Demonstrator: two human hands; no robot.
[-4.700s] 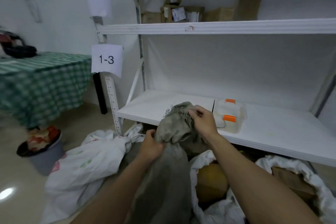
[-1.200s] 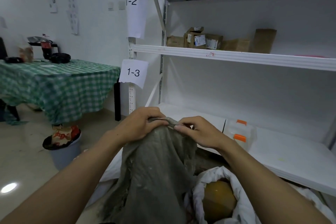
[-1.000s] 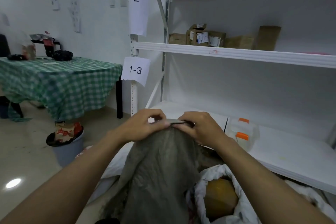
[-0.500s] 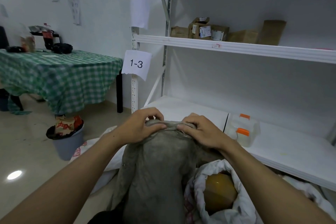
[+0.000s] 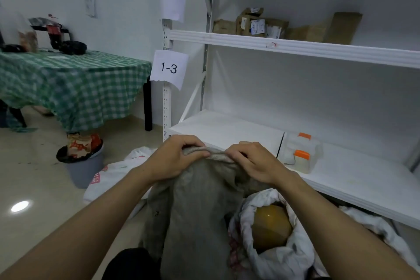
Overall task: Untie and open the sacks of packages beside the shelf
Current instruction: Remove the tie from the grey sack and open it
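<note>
A grey woven sack (image 5: pixel 200 213) stands upright in front of me, beside the white shelf (image 5: pixel 354 175). My left hand (image 5: pixel 175 159) and my right hand (image 5: pixel 252 161) both pinch its top edge, close together, fingers curled over the rolled rim. To the right an open white sack (image 5: pixel 272 254) shows a round yellow-brown package (image 5: pixel 270 225) inside. Another white sack (image 5: pixel 113 173) with red print lies on the floor to the left, partly hidden by my left arm.
A clear box with orange clips (image 5: pixel 300 154) sits on the lower shelf. Cardboard boxes (image 5: pixel 256 25) stand on the upper shelf. A grey bin (image 5: pixel 84 168) stands on the floor by a table with a green checked cloth (image 5: pixel 75 84). Paper label 1-3 (image 5: pixel 169 68) hangs on the shelf post.
The sack's bunched neck has been undone since the oldest frame. Both hands have moved to the top rim and dropped slightly with it in the last second.
</note>
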